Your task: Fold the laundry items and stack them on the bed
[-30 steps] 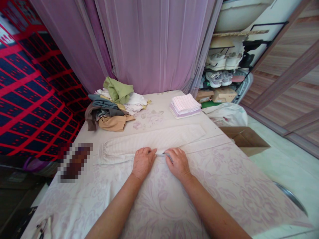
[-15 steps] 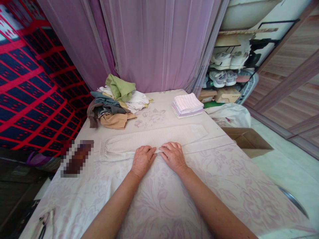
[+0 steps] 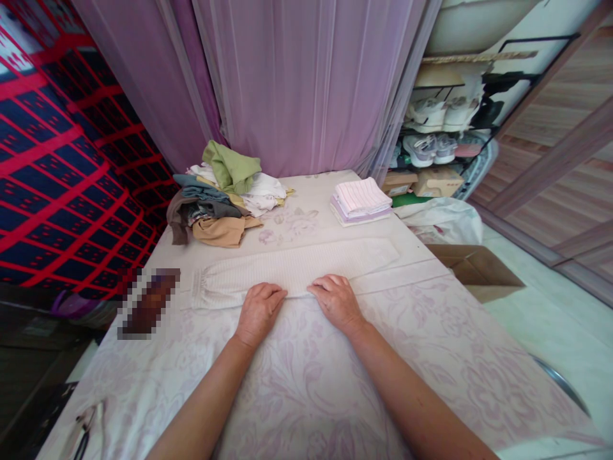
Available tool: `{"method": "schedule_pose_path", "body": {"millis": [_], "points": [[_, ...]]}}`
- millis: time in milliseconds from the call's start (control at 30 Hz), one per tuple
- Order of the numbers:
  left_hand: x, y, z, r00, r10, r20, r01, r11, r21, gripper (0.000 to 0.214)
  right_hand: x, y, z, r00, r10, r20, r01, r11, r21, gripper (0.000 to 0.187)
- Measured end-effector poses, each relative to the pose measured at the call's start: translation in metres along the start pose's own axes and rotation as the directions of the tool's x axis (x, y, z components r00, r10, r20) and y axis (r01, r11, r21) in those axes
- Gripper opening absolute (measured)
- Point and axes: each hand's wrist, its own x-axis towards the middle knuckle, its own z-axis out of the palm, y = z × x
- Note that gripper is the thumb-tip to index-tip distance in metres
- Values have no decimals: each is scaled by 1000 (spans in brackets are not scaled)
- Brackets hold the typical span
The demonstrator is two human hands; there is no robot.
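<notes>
A pale striped garment [image 3: 287,265], seemingly a pair of trousers, lies flat in a long folded strip across the bed or table top, its gathered elastic end to the left. My left hand [image 3: 260,310] pinches the near edge of this cloth, left of its middle. A short gap to the right, my right hand [image 3: 336,300] grips the same edge with fingers pressed together. Both thumbs lie along the near fold, and the cloth hides some fingertips.
A heap of loose clothes [image 3: 218,198] lies at the back left. Folded pink and lilac clothes [image 3: 361,199] are stacked at the back right. A cardboard box [image 3: 474,268] and shoe rack [image 3: 431,131] stand right, a purple curtain [image 3: 297,83] behind.
My left hand has slid left along the near edge, widening the gap between my hands. My right hand has hardly moved, and the garment stays in place.
</notes>
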Motion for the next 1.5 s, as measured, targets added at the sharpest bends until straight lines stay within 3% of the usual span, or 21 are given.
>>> {"method": "schedule_pose_path", "body": {"millis": [200,467,667,900,1133,1500], "points": [[-1,1,-2,1000,-7,26,6,1000,18,23,-8,1,0,1000,1,20,-2,1000,13,32],[-2,-1,2,999,-39,32,40,999,-11,25,-13,2,-5,996,73,-44,-72,997,24,22],[-3,0,2,998,-62,34,63,998,-31,25,-17,-6,-5,999,33,-1,-33,999,-24,23],[13,18,-3,997,-59,59,58,998,13,24,-14,-6,-2,999,31,30,-29,997,-66,24],[32,33,15,998,4,66,-3,1000,-12,20,-14,-7,0,998,48,34,-44,994,-97,22],[29,33,20,998,-30,49,32,999,-37,20,-16,1,2,969,182,-169,-174,983,64,20]]}}
